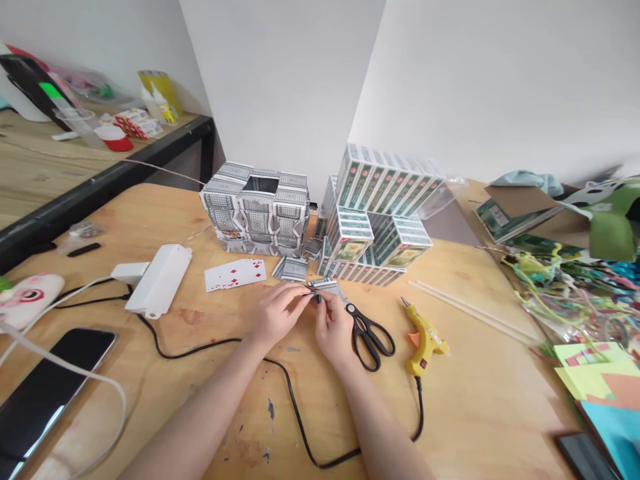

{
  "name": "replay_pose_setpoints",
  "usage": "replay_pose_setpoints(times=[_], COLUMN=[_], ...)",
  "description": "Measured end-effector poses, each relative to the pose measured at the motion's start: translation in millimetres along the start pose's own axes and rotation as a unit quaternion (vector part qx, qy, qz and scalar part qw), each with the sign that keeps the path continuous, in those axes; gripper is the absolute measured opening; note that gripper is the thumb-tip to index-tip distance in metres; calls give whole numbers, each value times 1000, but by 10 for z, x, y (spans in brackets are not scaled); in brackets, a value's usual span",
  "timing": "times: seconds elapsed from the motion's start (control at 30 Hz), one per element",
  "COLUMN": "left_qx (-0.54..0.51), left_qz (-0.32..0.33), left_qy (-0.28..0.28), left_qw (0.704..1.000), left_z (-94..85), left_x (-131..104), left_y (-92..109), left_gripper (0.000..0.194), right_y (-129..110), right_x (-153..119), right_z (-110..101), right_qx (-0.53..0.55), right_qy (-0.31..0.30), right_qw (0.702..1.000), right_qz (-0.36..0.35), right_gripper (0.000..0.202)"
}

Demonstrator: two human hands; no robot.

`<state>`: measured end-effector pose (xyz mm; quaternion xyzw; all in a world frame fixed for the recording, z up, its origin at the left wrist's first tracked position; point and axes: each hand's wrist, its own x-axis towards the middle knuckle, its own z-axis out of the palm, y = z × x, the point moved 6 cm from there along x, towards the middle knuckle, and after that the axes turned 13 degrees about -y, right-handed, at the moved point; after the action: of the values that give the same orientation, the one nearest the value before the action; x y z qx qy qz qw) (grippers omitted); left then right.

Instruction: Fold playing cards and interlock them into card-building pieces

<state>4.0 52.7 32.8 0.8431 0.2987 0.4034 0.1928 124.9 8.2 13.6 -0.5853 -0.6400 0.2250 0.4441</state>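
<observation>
Both hands work together over the middle of the wooden table (475,393), with a thin, narrow piece (312,294) between them, in front of the card-back structure (257,217) and the stacked card boxes (350,247). Left hand (280,312): thumb and index finger pinch the piece from its left side. Right hand (333,328): thumb and index finger close on it from the other side, remaining fingers curled in. Step in hand, as judged: bending or creasing the piece (probably playing card, but too small and shaded to confirm). Good practice would be to pin one end firmly with the left fingertips, line up the edges before pressing, then run the right thumbnail along the fold in one even stroke; uneven pressure could skew the crease. Orientation: the piece appears nearly edge-on, its long axis running roughly left to right across the gap between the hands; which end leads cannot be told, since fingertips cover both. Just beyond the right fingertips lie patterned card pieces (329,287); contact with them is unclear. The black-handled scissors (371,339) rest close beside the right hand, the yellow glue gun (423,340) farther right.
</observation>
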Motion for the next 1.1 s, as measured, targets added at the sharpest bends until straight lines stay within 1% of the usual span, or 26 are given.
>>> replay_pose_setpoints(times=[0.23, 0.4, 0.63, 0.83, 0.97, 1.1], left_qx=[40, 53, 55, 39, 19, 3], left_qz=[-3, -16, -42, -81, -96, -90], left_qy=[-11, -2, -32, -63, -61, -42], left_qw=[999, 998, 997, 994, 993, 995], left_z=[8, 19, 64, 98, 93, 64], left_x=[-18, -13, -30, -52, -57, -40], left_y=[45, 47, -35, -128, -155, -119], left_gripper=[17, 20, 25, 29, 29, 26], right_y=[72, 65, 108, 64, 71, 108], right_x=[-17, -9, -7, 13, 29, 30], right_z=[-30, -54, -13, 0, -2, -1], right_qx=[2, 7, 11, 43, 65, 73], right_qy=[34, 47, 14, -18, -24, -14], right_qw=[999, 998, 999, 999, 998, 997], right_qz=[27, 29, 34, 9, 11, 16], right_gripper=[18, 18, 22, 26, 28, 25])
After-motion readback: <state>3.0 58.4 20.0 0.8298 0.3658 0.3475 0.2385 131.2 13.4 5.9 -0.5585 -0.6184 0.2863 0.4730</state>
